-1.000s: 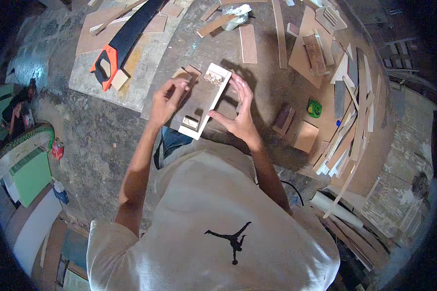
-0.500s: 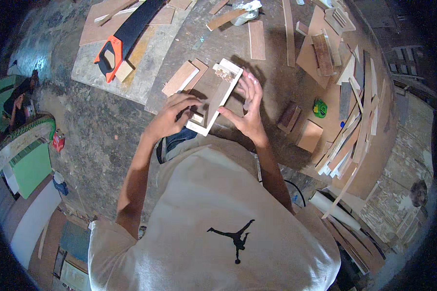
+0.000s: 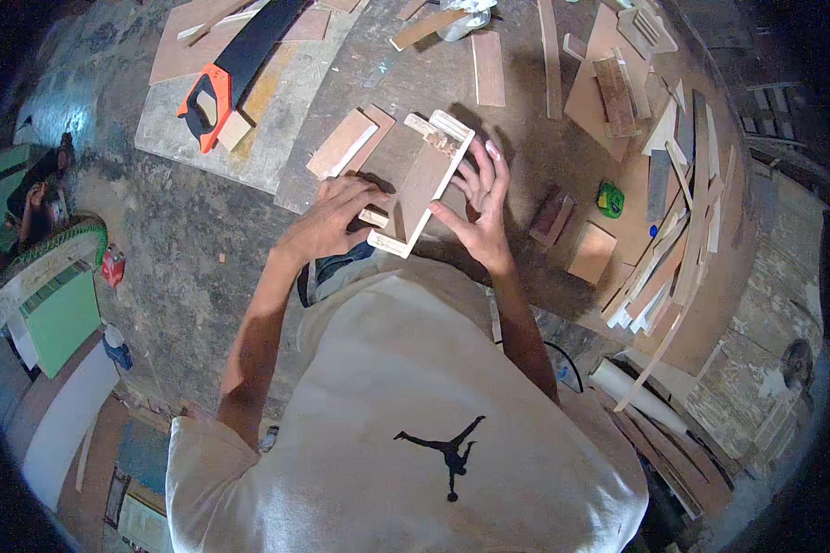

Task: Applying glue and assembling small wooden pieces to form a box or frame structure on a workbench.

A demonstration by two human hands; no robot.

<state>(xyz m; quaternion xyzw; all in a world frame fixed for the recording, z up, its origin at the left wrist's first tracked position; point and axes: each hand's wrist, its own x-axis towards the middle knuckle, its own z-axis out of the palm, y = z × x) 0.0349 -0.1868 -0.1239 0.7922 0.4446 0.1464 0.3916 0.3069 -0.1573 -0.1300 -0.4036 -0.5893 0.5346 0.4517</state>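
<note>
Frame (image 3: 446, 180) at near edge of bench (image 3: 341, 101): three sides up, left open. Right hand (image 3: 482, 219) braces it, fingers apart; left hand (image 3: 327, 219) at block (image 3: 374, 217), grip unclear.

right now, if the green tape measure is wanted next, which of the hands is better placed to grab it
Probably the right hand: the green tape measure lies off to its right, while the left hand is across the wooden frame.

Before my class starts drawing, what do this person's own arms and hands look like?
Both forearms are bare below the short sleeves of a pale shirt bearing a black figure-shaped mark. The left hand and right hand wear no gloves, and no watch shows.
</note>
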